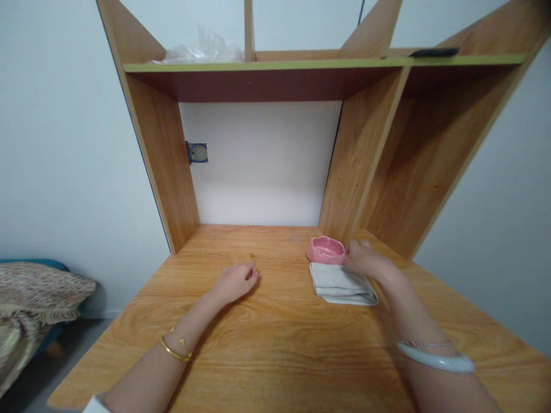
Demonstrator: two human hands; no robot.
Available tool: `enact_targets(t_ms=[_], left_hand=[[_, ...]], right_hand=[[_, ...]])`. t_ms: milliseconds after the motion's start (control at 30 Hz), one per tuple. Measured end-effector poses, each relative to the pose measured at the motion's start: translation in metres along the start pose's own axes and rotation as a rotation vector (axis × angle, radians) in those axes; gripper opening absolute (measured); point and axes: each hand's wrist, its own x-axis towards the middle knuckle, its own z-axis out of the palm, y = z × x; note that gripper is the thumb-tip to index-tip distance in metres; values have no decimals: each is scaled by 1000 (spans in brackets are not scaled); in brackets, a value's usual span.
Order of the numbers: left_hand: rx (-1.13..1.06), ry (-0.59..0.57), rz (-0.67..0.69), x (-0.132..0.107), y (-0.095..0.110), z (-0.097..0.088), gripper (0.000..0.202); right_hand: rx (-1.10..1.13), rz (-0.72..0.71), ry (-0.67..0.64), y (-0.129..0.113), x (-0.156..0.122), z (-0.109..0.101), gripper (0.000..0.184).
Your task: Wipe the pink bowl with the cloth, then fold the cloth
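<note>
My left hand (236, 281) rests on the wooden desk (275, 344) with its fingers curled loosely under, nothing visibly in them. My right hand (369, 261) reaches forward, its fingers touching the right side of a small pink dish (326, 249). Just in front of the dish lies a folded grey-white cloth (342, 285), and my right hand sits over its far right corner. Gold bracelets circle my left wrist; a pale bangle and a thin chain are on my right wrist.
The desk has a wooden hutch with side panels (163, 155) and an upper shelf (275, 66) holding a clear plastic bag (202, 50) and a dark flat object (434, 52). A wall socket (197, 152) sits at the back left. A patterned blanket (30, 298) lies at far left.
</note>
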Motion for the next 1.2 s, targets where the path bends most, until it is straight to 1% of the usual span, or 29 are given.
enact_targets(t_ms=[33,67,100,167,200,233,267,300,333,367,433,500,567,633,800,1000,1100,1200], left_hand=[[0,0,-2,0,-1,0,25],[0,0,-4,0,-1,-1,25],[1,2,-6,1,-2,-1,26],[2,15,-4,1,-3,-1,26],[-4,27,4,1,-4,-1,26],[-16,42,20,2,-5,-1,25],[-32,59,43,2,-6,-1,25],[-50,76,71,2,-7,-1,23],[-69,94,100,3,-8,-1,22],[-86,108,129,3,-9,0,21],[-112,120,180,3,-11,2,22],[-123,118,212,3,-13,4,29],[-118,105,219,3,-16,7,38],[-104,78,214,3,-19,10,44],[-91,-47,200,5,-25,18,48],[-31,-204,128,3,-20,21,63],[4,-245,131,3,-19,19,67],[14,-248,139,3,-19,18,66]], right_hand=[[-14,33,35,-8,-3,-1,26],[-20,34,69,-18,-6,-1,27],[-10,16,140,-29,-9,0,27],[63,-136,247,-52,-16,7,26],[91,-220,279,-64,-19,13,27],[119,-335,296,-74,-22,20,30],[137,-485,257,-83,-25,28,33],[150,-603,203,-91,-28,36,35],[163,-685,133,-96,-31,44,39],[179,-724,69,-101,-33,51,44],[206,-747,-47,-105,-38,63,58],[221,-744,-138,-106,-40,71,70],[219,-742,-196,-105,-41,75,78],[210,-735,-224,-104,-41,77,82],[187,-699,-263,-104,-42,80,86],[147,-692,-292,-103,-42,84,82],[131,-701,-295,-103,-41,83,81],[129,-701,-296,-103,-42,82,81]])
